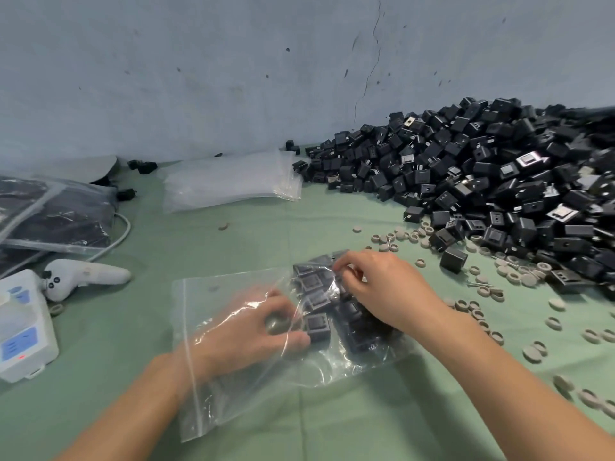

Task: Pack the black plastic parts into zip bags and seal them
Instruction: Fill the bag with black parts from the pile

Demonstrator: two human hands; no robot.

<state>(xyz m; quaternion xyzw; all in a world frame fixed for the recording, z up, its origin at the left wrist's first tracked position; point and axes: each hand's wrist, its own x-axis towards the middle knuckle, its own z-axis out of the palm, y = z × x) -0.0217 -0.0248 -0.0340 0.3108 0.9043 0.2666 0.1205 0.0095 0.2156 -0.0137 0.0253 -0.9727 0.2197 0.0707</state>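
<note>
The bag (213,301) lies at 6 o'clock, with black parts (314,281) inside. The left hand (253,327) is inside it with fingers curled at one part, but the film blurs whether it grips. The right hand (382,287), at 3 o'clock from the left, pinches the bag from above.

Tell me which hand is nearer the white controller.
Left. The left hand, inside the zip bag pinching a black part, lies right of the white controller; the right hand pinches the bag farther right.

Black plastic parts (499,174); pale green table cover (233,241); beige-grey rings (529,280); transparent zip bag (206,311); white controller (93,274); blue-grey wall (199,78).
</note>
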